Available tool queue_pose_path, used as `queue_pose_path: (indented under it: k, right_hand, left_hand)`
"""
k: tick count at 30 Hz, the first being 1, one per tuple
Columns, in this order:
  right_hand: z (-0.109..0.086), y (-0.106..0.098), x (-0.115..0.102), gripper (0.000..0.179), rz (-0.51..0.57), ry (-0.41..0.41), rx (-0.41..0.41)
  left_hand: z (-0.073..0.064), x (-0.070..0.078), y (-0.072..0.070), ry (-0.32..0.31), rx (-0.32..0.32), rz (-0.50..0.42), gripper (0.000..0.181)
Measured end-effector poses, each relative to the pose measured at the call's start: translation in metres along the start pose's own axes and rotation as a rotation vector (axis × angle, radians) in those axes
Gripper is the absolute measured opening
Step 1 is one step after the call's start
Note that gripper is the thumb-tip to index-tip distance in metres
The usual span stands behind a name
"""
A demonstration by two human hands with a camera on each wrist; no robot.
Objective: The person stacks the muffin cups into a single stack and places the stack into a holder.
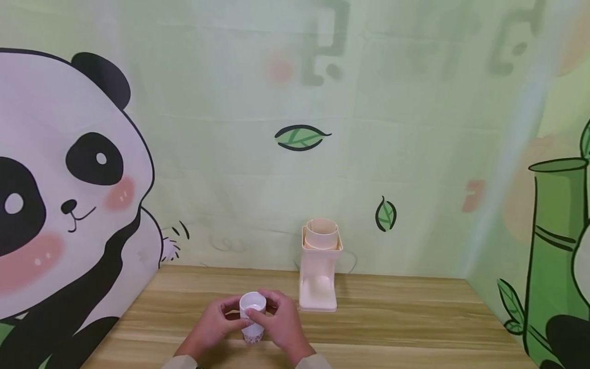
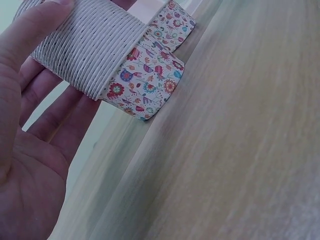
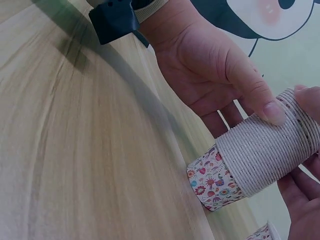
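Observation:
Both hands hold a tall stack of nested white paper cups (image 1: 252, 309) low above or on the table in the head view. In the left wrist view the stack shows tightly packed rims and a colourful floral print (image 2: 145, 82) on its end. My left hand (image 1: 214, 323) grips the stack from the left, thumb across its front. From the right my right hand (image 1: 282, 320) grips it, thumb also in front. A second floral cup (image 2: 175, 25) shows beyond the stack in the left wrist view; its lower part is hidden.
A pale pink stand (image 1: 318, 287) with a round tube (image 1: 321, 234) in its square top stands behind the hands, near the back of the wooden table (image 1: 405, 318). Behind it hangs a green backdrop (image 1: 230, 169) printed with pandas, leaves and bamboo.

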State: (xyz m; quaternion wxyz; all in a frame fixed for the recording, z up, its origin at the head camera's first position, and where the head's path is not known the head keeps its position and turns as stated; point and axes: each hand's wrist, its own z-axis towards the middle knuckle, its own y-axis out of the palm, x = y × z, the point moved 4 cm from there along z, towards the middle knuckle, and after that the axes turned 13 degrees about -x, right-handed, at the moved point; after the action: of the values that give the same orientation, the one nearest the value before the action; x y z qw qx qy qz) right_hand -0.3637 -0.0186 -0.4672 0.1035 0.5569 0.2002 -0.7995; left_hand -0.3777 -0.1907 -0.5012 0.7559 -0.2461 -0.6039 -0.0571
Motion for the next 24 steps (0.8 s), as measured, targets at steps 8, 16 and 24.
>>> queue_pose_path:
  k: [8,16,24]
  right_hand:
    - [-0.002,-0.001,0.006,0.053,-0.033,0.008,0.032]
    - [-0.012,-0.019,0.009,0.048,-0.116,-0.023,0.172]
    - [-0.022,-0.044,0.018,0.047,-0.112,-0.060,0.319]
  left_hand:
    - [0.000,0.000,0.000,0.030,-0.011,0.006,0.051]
    - [-0.001,0.001,0.001,0.035,-0.025,-0.035,0.053]
    - [0.001,-0.001,0.001,0.034,-0.024,-0.033,0.053]
